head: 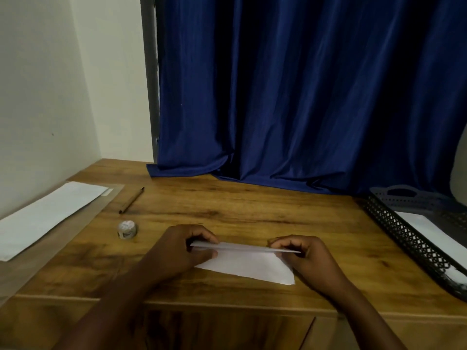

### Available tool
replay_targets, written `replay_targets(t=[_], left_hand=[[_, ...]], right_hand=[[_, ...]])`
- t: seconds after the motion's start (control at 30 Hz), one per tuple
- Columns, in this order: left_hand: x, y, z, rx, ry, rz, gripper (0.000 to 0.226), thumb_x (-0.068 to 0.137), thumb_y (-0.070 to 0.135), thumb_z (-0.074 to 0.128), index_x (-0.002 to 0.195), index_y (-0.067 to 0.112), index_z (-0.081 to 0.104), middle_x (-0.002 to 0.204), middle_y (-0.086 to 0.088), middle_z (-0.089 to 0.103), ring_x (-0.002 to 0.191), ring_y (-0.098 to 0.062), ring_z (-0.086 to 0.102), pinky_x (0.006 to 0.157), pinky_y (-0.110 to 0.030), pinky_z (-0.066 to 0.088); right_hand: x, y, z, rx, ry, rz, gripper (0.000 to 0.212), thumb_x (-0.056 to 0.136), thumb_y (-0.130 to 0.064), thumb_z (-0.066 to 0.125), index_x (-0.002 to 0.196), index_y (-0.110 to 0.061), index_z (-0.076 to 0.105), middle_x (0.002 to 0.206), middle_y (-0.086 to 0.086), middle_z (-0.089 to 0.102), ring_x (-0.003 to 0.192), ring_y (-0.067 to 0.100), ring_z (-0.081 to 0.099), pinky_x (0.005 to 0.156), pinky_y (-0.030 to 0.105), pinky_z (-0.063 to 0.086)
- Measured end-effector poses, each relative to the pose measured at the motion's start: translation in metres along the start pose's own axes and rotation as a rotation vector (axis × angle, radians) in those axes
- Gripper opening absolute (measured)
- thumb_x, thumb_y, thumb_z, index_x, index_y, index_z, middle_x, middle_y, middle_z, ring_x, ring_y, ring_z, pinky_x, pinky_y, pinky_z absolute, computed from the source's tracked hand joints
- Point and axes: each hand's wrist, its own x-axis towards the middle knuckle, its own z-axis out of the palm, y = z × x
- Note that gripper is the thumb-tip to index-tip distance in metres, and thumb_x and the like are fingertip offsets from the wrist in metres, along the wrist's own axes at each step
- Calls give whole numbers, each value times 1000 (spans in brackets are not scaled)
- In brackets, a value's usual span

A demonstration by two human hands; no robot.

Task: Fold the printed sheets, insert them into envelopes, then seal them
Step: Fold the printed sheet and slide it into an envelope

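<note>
Sheet (249, 265) on near table (252, 205), left hand (182, 248) and right hand (307, 256) pinching its raised far fold at either end

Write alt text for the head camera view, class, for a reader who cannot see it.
Two hands, left hand and right hand, pinch the ends of a white sheet being folded on a wooden desk. A tape roll, pencil and white paper lie left; a black tray sits right.
</note>
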Motion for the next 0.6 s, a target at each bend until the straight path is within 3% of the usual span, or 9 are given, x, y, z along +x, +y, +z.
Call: replay_targets(t=[0.1, 0.2, 0.33, 0.37, 0.5, 0.6], left_hand=[[-9, 5, 1, 46, -20, 60, 37, 71, 66, 80, 96, 39, 76, 113, 27, 70, 109, 4, 65, 92, -25, 56], [-10, 10, 3, 83, -17, 74, 39, 73, 74, 71, 92, 40, 77, 111, 27, 69, 107, 4, 65, 88, -24, 55], [-8, 6, 5, 148, -31, 114, 8, 86, 36, 76, 93, 34, 78, 110, 23, 69, 106, 3, 65, 92, -30, 55], [-8, 5, 5, 178, -41, 126, 11, 87, 27, 76, 95, 34, 77, 110, 23, 68, 107, 2, 64, 93, -30, 54], [-7, 3, 7, 238, -51, 151, 17, 92, 33, 72, 109, 36, 74, 118, 26, 63, 114, 5, 59, 98, -24, 50], [-7, 2, 9, 312, -66, 166, 26, 97, 38, 65, 123, 37, 69, 131, 30, 55, 124, 12, 46, 105, -13, 38]], right_hand=[[-10, 2, -7, -31, -135, -6, 59, 81, 15, 59, 107, -34, 79, 121, -19, 71, 124, -5, 57, 101, 12, 46], [-14, 2, -13, -82, -222, -11, 70, 81, 21, 49, 117, -34, 76, 134, -21, 63, 136, -10, 42, 107, 8, 36], [-15, 1, -13, -106, -231, -22, 76, 83, 23, 37, 112, -34, 78, 138, -22, 60, 138, -12, 38, 110, 5, 27], [-15, 1, -12, -106, -227, -23, 75, 84, 22, 36, 110, -34, 79, 138, -22, 61, 138, -12, 38, 110, 4, 26], [-15, 0, -10, -100, -183, -15, 68, 88, 17, 41, 105, -36, 80, 135, -22, 63, 137, -12, 40, 111, 7, 30], [-15, -7, -6, -117, -117, 6, 60, 91, 10, 46, 105, -37, 79, 132, -24, 64, 133, -13, 44, 112, 15, 36]])
